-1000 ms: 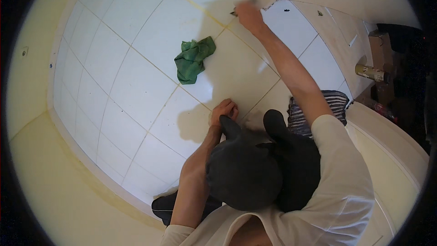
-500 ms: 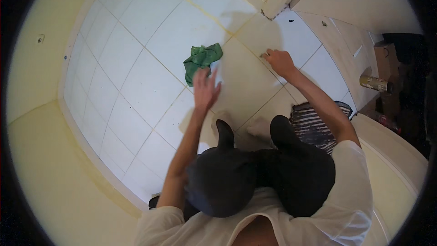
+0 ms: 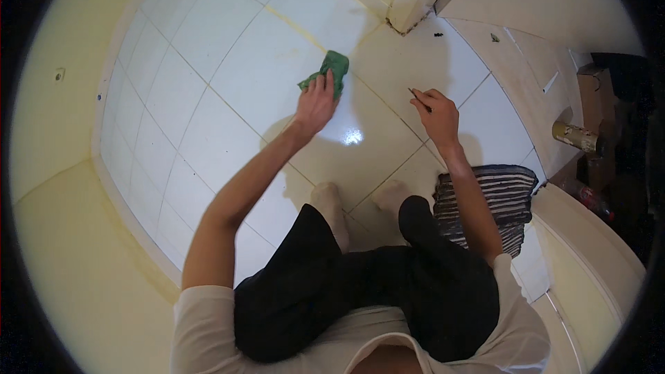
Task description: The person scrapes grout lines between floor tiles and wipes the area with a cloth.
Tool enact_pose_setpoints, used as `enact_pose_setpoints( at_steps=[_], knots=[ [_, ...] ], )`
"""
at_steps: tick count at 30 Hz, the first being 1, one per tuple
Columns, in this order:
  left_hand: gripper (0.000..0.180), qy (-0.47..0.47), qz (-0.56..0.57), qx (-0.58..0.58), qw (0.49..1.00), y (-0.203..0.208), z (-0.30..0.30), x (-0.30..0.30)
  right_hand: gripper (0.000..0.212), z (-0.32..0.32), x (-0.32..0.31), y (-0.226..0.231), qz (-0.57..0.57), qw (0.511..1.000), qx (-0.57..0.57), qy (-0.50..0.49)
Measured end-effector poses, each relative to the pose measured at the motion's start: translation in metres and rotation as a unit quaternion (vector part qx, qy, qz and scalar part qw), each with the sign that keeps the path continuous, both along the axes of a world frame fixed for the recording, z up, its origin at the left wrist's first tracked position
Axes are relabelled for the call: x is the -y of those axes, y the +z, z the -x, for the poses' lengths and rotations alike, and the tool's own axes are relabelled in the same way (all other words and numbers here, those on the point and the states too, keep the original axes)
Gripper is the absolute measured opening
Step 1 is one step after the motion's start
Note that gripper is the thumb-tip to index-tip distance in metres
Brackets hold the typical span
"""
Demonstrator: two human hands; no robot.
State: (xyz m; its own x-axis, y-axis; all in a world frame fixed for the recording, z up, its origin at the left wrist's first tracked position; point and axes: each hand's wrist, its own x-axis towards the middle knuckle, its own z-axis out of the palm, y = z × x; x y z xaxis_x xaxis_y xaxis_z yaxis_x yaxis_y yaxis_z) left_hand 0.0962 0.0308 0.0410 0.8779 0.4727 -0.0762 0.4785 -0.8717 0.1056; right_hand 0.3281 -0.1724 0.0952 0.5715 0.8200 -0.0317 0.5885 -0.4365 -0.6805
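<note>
A crumpled green cloth [image 3: 336,68] lies on the white tiled floor [image 3: 235,131] in front of me. My left hand [image 3: 317,105] presses on it, fingers bent over its near part, and the cloth sticks out beyond the fingertips. To the right, my right hand [image 3: 436,112] is closed round a thin, dark, pointed stick-like tool [image 3: 413,92]. Its tip points to the far left, near a floor joint; whether it touches the tile I cannot tell. My fingers hide most of the tool.
A striped mat [image 3: 485,201] lies under my right forearm. Beyond the hands, a wall corner [image 3: 398,24] juts in beside a doorway. At the right stand a yellowish can [image 3: 575,136] and a cardboard box [image 3: 596,97]. My feet [image 3: 329,201] are close in front.
My left hand has come down on the cloth, which has shifted right and bunched up. My right hand has moved slightly right and nearer, and its tool now shows more clearly.
</note>
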Motion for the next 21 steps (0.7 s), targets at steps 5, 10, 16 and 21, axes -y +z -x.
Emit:
enact_pose_setpoints(
  at_steps=[5,10,16,21],
  knots=[
    [0.058,-0.037,0.051,-0.024,0.998,0.000,-0.071,-0.015,0.023,0.001,0.003,-0.008,0.024,1.000,-0.016,0.000],
    [0.049,-0.108,0.044,-0.044,0.992,0.006,-0.109,-0.046,0.025,0.008,-0.012,-0.002,0.024,0.998,-0.052,0.021],
    [0.039,-0.118,0.026,-0.025,0.992,0.009,-0.149,-0.065,0.024,0.009,-0.028,0.007,0.029,0.996,-0.049,0.066],
    [0.039,-0.113,-0.006,-0.067,0.991,0.020,-0.137,-0.060,0.025,0.005,-0.024,0.010,0.059,0.995,-0.064,0.054]
  ],
)
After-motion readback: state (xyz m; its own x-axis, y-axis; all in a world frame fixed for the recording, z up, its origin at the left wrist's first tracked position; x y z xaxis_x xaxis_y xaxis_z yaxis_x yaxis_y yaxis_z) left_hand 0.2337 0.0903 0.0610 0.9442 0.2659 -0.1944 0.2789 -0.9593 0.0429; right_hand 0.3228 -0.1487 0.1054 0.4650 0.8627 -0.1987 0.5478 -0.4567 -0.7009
